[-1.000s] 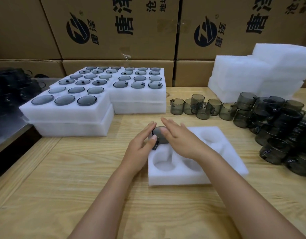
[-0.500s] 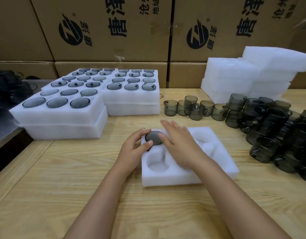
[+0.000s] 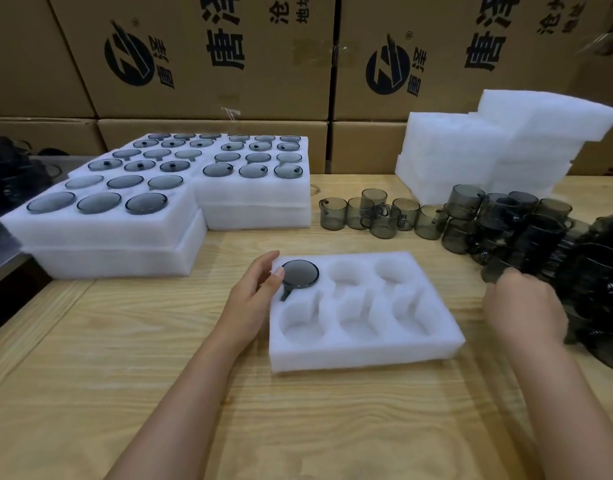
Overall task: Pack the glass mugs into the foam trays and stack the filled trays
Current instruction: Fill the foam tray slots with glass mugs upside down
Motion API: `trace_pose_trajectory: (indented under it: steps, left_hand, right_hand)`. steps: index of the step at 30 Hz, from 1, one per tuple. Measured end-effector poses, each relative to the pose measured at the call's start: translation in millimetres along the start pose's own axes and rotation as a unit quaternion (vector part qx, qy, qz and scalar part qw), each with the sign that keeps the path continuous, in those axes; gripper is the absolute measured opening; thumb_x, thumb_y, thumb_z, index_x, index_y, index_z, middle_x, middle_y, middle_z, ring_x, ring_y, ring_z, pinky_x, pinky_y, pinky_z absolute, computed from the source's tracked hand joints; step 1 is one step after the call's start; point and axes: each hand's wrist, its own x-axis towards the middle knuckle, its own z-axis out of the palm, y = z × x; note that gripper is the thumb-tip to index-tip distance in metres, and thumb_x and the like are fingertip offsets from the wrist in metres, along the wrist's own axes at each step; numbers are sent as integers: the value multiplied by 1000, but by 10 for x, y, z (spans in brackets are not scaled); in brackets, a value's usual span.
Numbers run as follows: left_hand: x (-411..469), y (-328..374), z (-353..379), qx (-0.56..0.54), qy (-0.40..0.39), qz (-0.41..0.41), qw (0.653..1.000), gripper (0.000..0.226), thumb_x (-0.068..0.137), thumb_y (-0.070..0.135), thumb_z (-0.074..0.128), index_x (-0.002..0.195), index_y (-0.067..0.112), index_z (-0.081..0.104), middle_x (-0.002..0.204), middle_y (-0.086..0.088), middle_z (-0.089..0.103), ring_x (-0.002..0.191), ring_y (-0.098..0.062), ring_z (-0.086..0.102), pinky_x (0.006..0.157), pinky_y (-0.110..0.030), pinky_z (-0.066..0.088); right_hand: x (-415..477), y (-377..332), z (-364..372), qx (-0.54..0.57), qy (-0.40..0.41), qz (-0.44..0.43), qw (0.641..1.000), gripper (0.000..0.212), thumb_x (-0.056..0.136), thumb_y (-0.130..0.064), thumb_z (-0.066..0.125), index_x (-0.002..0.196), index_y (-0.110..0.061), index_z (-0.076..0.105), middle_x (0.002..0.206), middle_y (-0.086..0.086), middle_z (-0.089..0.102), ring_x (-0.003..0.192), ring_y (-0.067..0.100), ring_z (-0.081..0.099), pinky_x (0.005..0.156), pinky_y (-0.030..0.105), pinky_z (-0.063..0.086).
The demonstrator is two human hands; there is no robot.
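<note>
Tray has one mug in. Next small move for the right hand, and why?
Likely grip one glass from the pile of mugs with the right hand and carry it to the tray, far middle pocket. That hand is at the pile, its grip blurred; only the far-left pocket holds a mug, touched by the left hand.

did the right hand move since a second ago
Yes. The right hand was over the white foam tray; now it is off its right edge, at the pile of dark glass mugs.
</note>
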Motion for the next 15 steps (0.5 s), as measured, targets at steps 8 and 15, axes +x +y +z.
trace_pose_trajectory:
  steps: [8,15]
  left_hand:
    - [-10,4,-7,1,-9,-13,1000,44,88,40,58,131,33,51,129,17,54,125,-1,45,106,-30,38]
    - [-35,14,-12,-7,-24,-17,1000,60,65,56,64,122,44,52,131,10,56,127,-11,48,108,-39,39]
  right_hand:
    - [-130,-196,97,67,4,-80,995,15,89,-15,49,94,-17,63,95,14,64,78,31,50,62,31,38]
    - [-35,-130,198,167,26,-126,977,9,84,-24,67,75,-20,68,133,11,49,124,30,31,99,37,29]
